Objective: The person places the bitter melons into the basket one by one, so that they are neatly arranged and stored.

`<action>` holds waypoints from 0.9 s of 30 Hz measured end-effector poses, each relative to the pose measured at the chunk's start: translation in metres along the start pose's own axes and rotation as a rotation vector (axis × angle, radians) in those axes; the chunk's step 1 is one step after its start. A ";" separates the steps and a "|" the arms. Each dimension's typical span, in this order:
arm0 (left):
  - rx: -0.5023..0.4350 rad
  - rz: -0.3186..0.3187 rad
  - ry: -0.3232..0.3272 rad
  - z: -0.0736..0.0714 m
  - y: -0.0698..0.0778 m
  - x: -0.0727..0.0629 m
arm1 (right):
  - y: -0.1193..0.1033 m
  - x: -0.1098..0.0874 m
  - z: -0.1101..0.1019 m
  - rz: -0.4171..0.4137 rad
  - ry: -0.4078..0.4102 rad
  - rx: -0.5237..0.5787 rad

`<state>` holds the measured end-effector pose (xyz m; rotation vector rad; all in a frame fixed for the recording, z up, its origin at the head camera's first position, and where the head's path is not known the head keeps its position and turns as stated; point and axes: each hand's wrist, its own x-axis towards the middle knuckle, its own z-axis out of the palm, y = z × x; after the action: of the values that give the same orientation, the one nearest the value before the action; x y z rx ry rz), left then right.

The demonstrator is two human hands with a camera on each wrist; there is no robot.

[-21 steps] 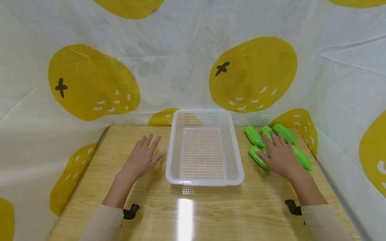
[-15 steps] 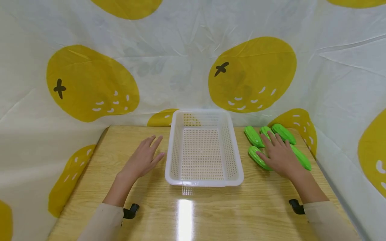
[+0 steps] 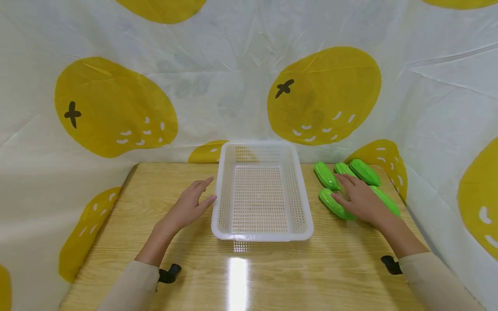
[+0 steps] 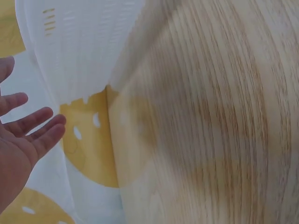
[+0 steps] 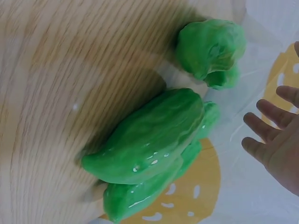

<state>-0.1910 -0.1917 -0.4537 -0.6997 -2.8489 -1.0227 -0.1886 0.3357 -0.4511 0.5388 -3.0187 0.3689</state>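
A white perforated plastic basket (image 3: 258,237) stands on the wooden table in the head view. My left hand (image 3: 186,209) hovers beside its left side, fingers extended, thumb tip at the rim; the left wrist view shows the hand (image 4: 23,144) with spread, empty fingers. To the basket's right lie several glossy green bitter gourds (image 3: 335,205), ridged and pointed at one end. Over the middle of them is my right hand (image 3: 363,201), fingers loosely bent, partly covering some. In the right wrist view the fingers (image 5: 261,126) hold nothing, apart from the nearest gourd (image 5: 145,137).
The wooden table (image 3: 186,268) extends in front of the basket and to its left. A white curtain (image 3: 233,99) with big yellow fruit prints hangs behind the table and along both sides. Two gourds (image 3: 365,172) lie near the back right edge.
My left hand has shifted right, closer to the basket's rim. My right hand's fingers have drawn together and bent a little over the gourds. The basket and gourds stay in place.
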 end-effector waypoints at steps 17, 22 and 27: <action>-0.294 -0.109 0.032 0.007 0.005 -0.001 | 0.010 -0.005 0.016 0.099 -0.047 0.294; -0.316 -0.139 0.040 0.009 0.007 -0.001 | 0.011 -0.008 0.025 0.118 -0.034 0.379; -0.386 -0.158 0.034 0.011 0.006 0.000 | 0.011 -0.010 0.032 0.137 -0.024 0.419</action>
<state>-0.1872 -0.1808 -0.4581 -0.4703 -2.7383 -1.6170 -0.1832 0.3409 -0.4859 0.3540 -3.0134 1.0231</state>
